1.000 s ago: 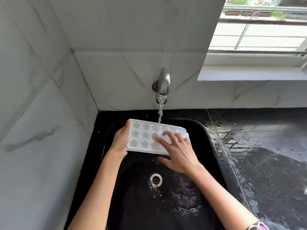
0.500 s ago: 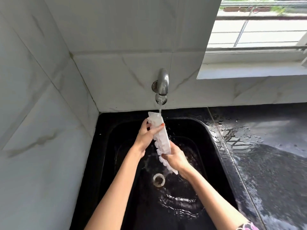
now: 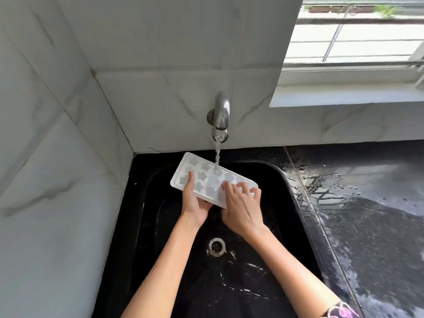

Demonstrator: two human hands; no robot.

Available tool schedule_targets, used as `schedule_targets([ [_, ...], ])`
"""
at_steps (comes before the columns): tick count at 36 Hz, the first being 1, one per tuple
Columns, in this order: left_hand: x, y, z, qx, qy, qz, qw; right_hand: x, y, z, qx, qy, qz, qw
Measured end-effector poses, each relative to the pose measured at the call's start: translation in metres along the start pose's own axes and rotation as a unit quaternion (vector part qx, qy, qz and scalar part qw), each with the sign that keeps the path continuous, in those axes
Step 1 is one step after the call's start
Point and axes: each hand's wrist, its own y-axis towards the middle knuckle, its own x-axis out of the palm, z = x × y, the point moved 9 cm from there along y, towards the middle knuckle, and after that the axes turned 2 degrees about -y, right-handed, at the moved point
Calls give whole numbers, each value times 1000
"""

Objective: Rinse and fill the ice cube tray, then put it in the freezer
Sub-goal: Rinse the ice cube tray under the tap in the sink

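Observation:
A white ice cube tray (image 3: 202, 173) with star-shaped cells lies face up over the black sink (image 3: 273, 177), slanting from back left to front right. Water (image 3: 217, 154) streams from the steel wall tap (image 3: 221, 113) onto the tray's middle cells. My left hand (image 3: 195, 203) grips the tray's near long edge from below, thumb on top. My right hand (image 3: 241, 203) lies over the tray's right end, fingers curled onto its cells.
The sink's drain (image 3: 216, 246) sits below my hands amid running water. A wet black counter (image 3: 367, 203) stretches to the right. Marble-tiled walls (image 3: 57, 157) close off the left and back. A window sill (image 3: 344, 95) juts out at upper right.
The tray, held on edge and draining half a second ago, has been turned flat and face up under the stream again. My left hand moved to its near edge; my right now lies on top.

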Motion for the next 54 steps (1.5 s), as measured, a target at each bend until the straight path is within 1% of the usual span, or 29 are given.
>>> schedule_targets([
  [3,4,0,4,13,-11,-10,1000,3,4,-6,41,105,-27,993],
  [5,4,2,13,29,-20,-11,999,4,3,-10,22,153,-37,987],
  [6,3,4,18,38,-20,-11,999,2,3,-10,2,156,-39,987],
  [8,0,8,23,45,-14,-12,999,-5,2,-6,-48,112,-43,992],
  [11,-4,10,19,35,-10,-17,999,-13,3,-3,-113,-26,-32,993],
  [13,-6,9,18,31,-16,-16,999,-16,3,-9,-119,-89,-15,989],
  [14,-6,8,18,33,-19,-16,999,-14,3,-14,-113,-96,-10,989],
  [16,-4,5,18,37,-14,-17,999,-8,4,-22,-84,-48,-14,995],
  [19,0,-2,12,37,-1,-4,999,-1,9,-21,-18,102,-42,994],
  [21,3,-6,7,30,-2,5,1000,1,10,-23,-22,121,-48,991],
  [23,4,-6,9,32,-11,13,999,0,8,-21,-53,97,-56,992],
  [24,4,-6,11,36,-13,16,999,-2,6,-19,-76,67,-57,993],
  [27,4,-5,13,34,-9,18,999,-12,5,-14,-142,-80,-31,986],
  [28,3,-6,12,31,-7,17,999,-15,6,-16,-148,-113,-22,982],
  [30,6,-6,8,23,-4,9,1000,-16,8,-22,-128,-138,-10,982],
  [31,8,-6,6,19,-3,6,1000,-15,8,-26,-105,-128,-6,986],
  [32,9,-5,5,15,-4,6,1000,-13,9,-28,-76,-96,-4,992],
  [34,8,-3,5,17,-10,17,1000,-6,10,-24,-10,31,-16,999],
  [36,0,-1,7,25,-14,33,999,3,8,-18,33,193,-48,979],
  [37,-4,0,7,24,-15,39,999,6,6,-17,33,240,-51,969],
  [38,-7,1,8,23,-16,42,999,5,2,-17,19,253,-44,966],
  [39,-10,1,10,23,-19,43,999,1,-2,-16,-6,229,-29,973],
  [41,-15,3,15,33,-25,45,998,-4,-9,-15,-62,123,12,990],
  [42,-17,2,18,39,-27,48,998,-6,-12,-13,-76,81,26,993],
  [44,-18,1,24,50,-23,51,997,-6,-14,-7,-70,38,33,996],
  [49,-11,-2,28,55,-25,44,997,-1,-8,-12,-53,-7,25,998],
  [51,-6,-3,27,54,-24,41,997,4,-4,-12,-13,44,18,999],
  [52,-5,-4,25,52,-21,40,998,6,-2,-10,18,95,13,995],
  [54,-3,-4,24,52,-10,38,998,10,0,-2,81,207,3,975],
])
